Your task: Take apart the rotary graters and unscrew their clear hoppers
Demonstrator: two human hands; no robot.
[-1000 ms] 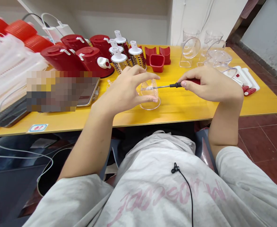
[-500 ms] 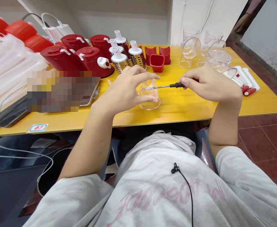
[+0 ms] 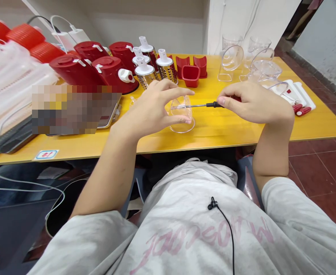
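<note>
My left hand [image 3: 159, 109] is closed around a clear plastic part [image 3: 182, 114] with a round rim, its thumb and forefinger on either side. The part rests on the yellow table [image 3: 216, 133]. In my right hand [image 3: 244, 101] is a screwdriver [image 3: 198, 105] with a black handle, held level. Its metal shaft points left into the clear part, between my left thumb and forefinger. The tip is hard to make out against the clear plastic.
Red machine bodies [image 3: 110, 68] and metal grater drums [image 3: 166, 68] stand behind my left hand. A red square hopper [image 3: 190, 75] sits beyond the screwdriver. Clear plastic housings [image 3: 265, 68] and white parts with red ends [image 3: 299, 99] lie at the right. A blurred-out patch covers things at the left.
My right fingers have shifted slightly on the screwdriver handle, and a red part of it now shows under them. My left hand and the clear part look the same.
</note>
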